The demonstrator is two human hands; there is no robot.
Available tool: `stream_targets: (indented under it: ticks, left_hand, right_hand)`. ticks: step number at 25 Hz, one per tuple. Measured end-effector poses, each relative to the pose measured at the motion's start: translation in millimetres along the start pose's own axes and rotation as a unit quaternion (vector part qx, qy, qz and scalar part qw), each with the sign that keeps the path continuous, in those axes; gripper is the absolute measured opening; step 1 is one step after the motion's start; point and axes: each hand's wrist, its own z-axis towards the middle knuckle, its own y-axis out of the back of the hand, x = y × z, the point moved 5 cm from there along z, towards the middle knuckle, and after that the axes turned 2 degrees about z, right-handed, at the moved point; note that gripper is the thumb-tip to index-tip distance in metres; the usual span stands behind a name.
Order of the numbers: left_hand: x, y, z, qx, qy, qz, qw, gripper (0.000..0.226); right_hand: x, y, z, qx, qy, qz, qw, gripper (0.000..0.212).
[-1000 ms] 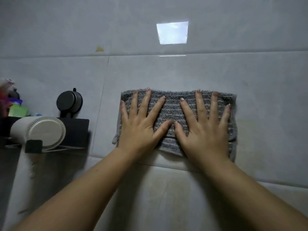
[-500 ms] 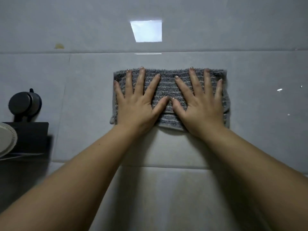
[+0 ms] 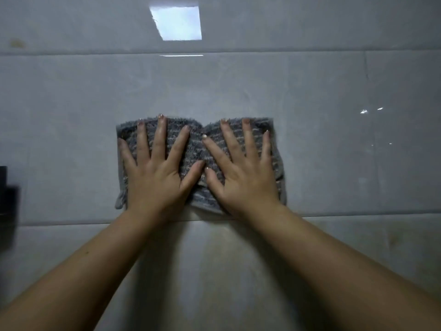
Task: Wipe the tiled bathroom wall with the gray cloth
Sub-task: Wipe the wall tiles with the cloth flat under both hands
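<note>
On gray cloth (image 3: pixel 194 149): left hand (image 3: pixel 156 177), right hand (image 3: pixel 243 177)

Dim, grayish light, with a bright square reflection (image 3: pixel 176 23) glaring on the glossy wall (image 3: pixel 310 87), soft shadows low down and blurred, bowed edges.

Much of cloth (image 3: pixel 195 149) is covered by left hand (image 3: pixel 157 173) and right hand (image 3: pixel 243 175). Forearms are cut off at the bottom edge. Dark object (image 3: pixel 7 201) at the left edge is cropped and blurred, so it can't be identified. Spot (image 3: pixel 16 43) top left is smeared.
</note>
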Motion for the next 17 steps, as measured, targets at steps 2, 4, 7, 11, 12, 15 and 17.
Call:
stream_targets:
  ticks: [2,4,7,11,12,15,17]
  left_hand:
    - [-24,-1,16,-0.005,0.016,-0.006,1.0,0.071]
    - [-57,-3,27,-0.009,0.02,-0.006,1.0,0.071]
    - [-95,-2,29,-0.023,0.007,-0.009,1.0,0.069]
    - [-103,-8,-4,-0.02,-0.026,0.01,0.999,0.068]
    - [-102,-7,-10,-0.017,-0.025,0.013,0.999,0.068]
    - [-111,-6,-13,-0.006,0.0,0.008,1.0,0.07]
    - [-127,-6,-8,-0.006,0.018,0.003,1.0,0.07]
  right_hand:
    - [-35,6,7,-0.006,-0.023,-0.008,1.0,0.06]
    - [-70,13,8,-0.005,-0.036,-0.02,0.999,0.061]
    - [-106,22,-8,-0.01,-0.049,-0.025,0.998,0.061]
    - [-98,22,-45,-0.01,-0.057,-0.005,0.998,0.062]
    - [-94,22,-49,-0.009,-0.049,-0.002,0.999,0.061]
    - [-98,23,-47,0.004,-0.011,0.009,1.0,0.061]
    - [-120,26,-41,0.01,0.003,0.007,1.0,0.062]
